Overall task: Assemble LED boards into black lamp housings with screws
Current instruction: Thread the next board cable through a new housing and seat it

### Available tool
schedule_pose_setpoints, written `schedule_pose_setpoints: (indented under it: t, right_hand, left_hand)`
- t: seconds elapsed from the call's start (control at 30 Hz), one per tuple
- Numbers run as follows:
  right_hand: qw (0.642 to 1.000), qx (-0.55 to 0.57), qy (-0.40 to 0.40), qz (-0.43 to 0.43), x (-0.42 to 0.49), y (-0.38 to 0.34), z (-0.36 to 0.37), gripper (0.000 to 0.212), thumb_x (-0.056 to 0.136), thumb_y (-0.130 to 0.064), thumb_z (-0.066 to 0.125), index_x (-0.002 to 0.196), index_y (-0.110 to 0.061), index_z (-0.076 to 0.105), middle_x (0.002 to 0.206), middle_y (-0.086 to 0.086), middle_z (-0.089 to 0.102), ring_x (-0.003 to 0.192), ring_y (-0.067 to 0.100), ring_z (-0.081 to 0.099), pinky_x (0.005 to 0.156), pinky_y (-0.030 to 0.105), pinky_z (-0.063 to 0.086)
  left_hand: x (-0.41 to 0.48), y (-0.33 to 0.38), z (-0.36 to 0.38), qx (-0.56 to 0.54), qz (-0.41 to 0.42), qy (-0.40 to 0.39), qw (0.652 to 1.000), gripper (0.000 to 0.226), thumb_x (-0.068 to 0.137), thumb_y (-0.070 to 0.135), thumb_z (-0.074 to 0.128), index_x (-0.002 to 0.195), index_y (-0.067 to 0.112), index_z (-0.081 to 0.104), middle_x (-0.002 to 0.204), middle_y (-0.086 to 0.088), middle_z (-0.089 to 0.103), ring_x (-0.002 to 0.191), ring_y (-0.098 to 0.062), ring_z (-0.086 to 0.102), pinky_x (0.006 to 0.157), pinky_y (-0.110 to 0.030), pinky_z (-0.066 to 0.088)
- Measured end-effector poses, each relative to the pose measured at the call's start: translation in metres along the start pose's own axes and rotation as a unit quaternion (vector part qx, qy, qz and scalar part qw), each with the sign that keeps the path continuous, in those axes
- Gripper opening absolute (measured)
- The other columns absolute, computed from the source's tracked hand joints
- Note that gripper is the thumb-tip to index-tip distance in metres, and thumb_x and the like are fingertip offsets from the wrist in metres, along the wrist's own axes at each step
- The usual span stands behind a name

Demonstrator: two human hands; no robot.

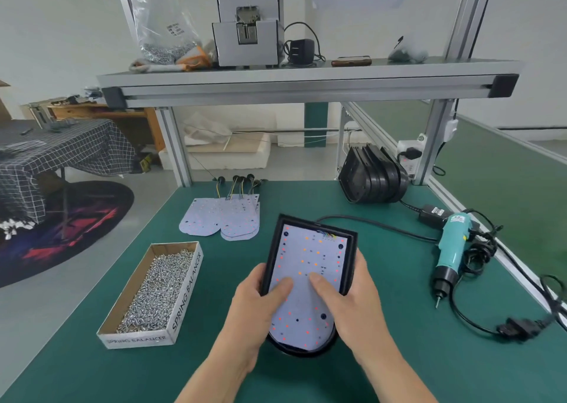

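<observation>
1. Over the near middle of the bench [92, 366]: black housing [319, 225], held tilted between both hands, square end away, rounded end toward the person.
2. Inside the housing: white board [306, 255] dotted with red and orange LEDs, lying face up, wires at its far end.
3. Left hand [254, 316] grip: fingers curled round the housing's left edge, thumb pressing on the board.
4. Right hand [352, 307] grip: fingers wrapped round the housing's right edge, thumb pressing on the board just beside the left thumb.
5. Toward the left edge: open cardboard box [184, 295] full of screws [156, 289].
6. Toward the far edge, left of middle: spare boards [221, 218] overlapping, wires trailing to the edge.
7. At the far right corner: stack of housings [372, 177] lying on its side.
8. Along the right edge: teal screwdriver [451, 249] lying flat, bit pointing to the near edge, cables looped beside it.
</observation>
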State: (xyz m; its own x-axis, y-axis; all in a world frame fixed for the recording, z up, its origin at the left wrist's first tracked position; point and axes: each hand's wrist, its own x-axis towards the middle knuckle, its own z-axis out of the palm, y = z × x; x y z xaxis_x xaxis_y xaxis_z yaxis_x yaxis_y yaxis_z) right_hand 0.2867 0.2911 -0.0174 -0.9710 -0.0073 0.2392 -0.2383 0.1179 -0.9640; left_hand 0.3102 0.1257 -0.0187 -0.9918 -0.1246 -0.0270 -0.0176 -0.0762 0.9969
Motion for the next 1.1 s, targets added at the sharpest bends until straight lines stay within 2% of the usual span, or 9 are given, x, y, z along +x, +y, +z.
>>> schedule_pose_setpoints:
  t: [0.13,0.37,0.5,0.6,0.67,0.8,0.9,1.0,1.1]
  right_hand:
    - [0.999,0.012,-0.039,0.017,-0.004,0.001,-0.003,0.059,0.086,-0.005,0.077,0.132,-0.033,0.052,0.118,-0.024,0.068,0.11,0.001,0.066,0.091,0.022,0.053]
    - [0.995,0.07,-0.056,0.038,-0.005,0.005,0.001,0.047,0.092,-0.003,0.069,0.13,-0.028,0.057,0.12,-0.014,0.071,0.112,0.007,0.067,0.095,0.029,0.054]
    - [0.994,0.099,-0.02,0.035,0.005,-0.002,-0.001,0.021,0.1,-0.01,0.059,0.102,-0.028,0.07,0.102,-0.006,0.075,0.096,0.012,0.07,0.08,0.024,0.054]
    - [0.999,0.05,-0.003,-0.018,0.014,-0.007,-0.001,0.013,0.099,-0.011,0.059,0.097,-0.022,0.066,0.093,0.0,0.072,0.089,0.024,0.066,0.079,0.035,0.055]
    - [0.998,0.016,0.006,-0.069,0.015,-0.01,0.0,0.013,0.1,-0.013,0.059,0.094,-0.024,0.064,0.085,-0.002,0.069,0.079,0.022,0.062,0.074,0.029,0.052]
    - [0.987,-0.061,0.006,-0.152,0.008,-0.012,0.002,0.009,0.097,-0.021,0.058,0.09,-0.027,0.058,0.07,-0.005,0.056,0.059,0.009,0.044,0.058,0.018,0.039]
    - [0.985,-0.051,-0.084,-0.145,0.009,-0.018,-0.008,0.011,0.097,-0.031,0.058,0.107,-0.033,0.062,0.087,-0.006,0.066,0.077,0.016,0.059,0.071,0.024,0.049]
    - [0.976,0.079,-0.193,-0.064,0.019,-0.024,-0.023,0.04,0.096,-0.048,0.045,0.124,-0.03,0.067,0.122,-0.005,0.068,0.109,0.016,0.062,0.086,0.023,0.049]
    - [0.979,0.075,-0.188,-0.036,0.031,-0.026,-0.024,0.04,0.098,-0.014,0.048,0.133,-0.026,0.062,0.133,0.003,0.061,0.114,0.006,0.058,0.08,0.023,0.051]
  left_hand:
    - [0.003,0.012,-0.005,-0.016,-0.02,-0.03,0.999,0.029,0.084,0.027,0.071,0.111,0.016,0.068,0.108,-0.005,0.077,0.1,-0.025,0.073,0.082,-0.036,0.059]
    - [0.018,0.029,0.001,0.02,-0.042,0.008,0.999,0.013,0.097,0.019,0.064,0.105,0.01,0.07,0.1,-0.007,0.078,0.091,-0.027,0.075,0.082,-0.044,0.061]
    - [0.019,0.025,0.002,0.018,-0.004,0.013,1.0,0.008,0.096,0.017,0.066,0.102,0.016,0.071,0.099,-0.006,0.078,0.092,-0.028,0.075,0.082,-0.045,0.061]
    - [0.019,0.025,0.002,-0.028,0.009,-0.018,0.999,0.011,0.097,0.016,0.065,0.101,0.022,0.074,0.105,-0.005,0.077,0.097,-0.025,0.074,0.077,-0.034,0.061]
    - [0.02,0.025,0.001,-0.016,0.029,-0.035,0.999,0.013,0.096,0.02,0.067,0.108,0.022,0.071,0.11,-0.002,0.076,0.102,-0.022,0.073,0.077,-0.025,0.058]
    - [0.026,0.029,-0.012,-0.004,0.068,-0.032,0.997,0.049,0.079,0.022,0.073,0.124,0.036,0.059,0.107,0.012,0.073,0.102,-0.007,0.067,0.085,-0.019,0.053]
    - [0.029,0.039,-0.027,-0.014,0.085,-0.092,0.992,0.033,0.076,0.026,0.078,0.108,0.029,0.07,0.098,0.002,0.069,0.093,-0.012,0.061,0.087,-0.028,0.048]
    - [0.03,0.044,-0.037,-0.045,0.076,-0.147,0.985,0.023,0.079,0.021,0.08,0.099,0.02,0.069,0.094,-0.001,0.064,0.088,-0.013,0.057,0.078,-0.023,0.046]
    - [0.03,0.045,-0.041,-0.121,0.052,-0.195,0.972,0.02,0.079,0.015,0.077,0.097,0.018,0.068,0.091,-0.004,0.064,0.085,-0.016,0.06,0.075,-0.023,0.05]
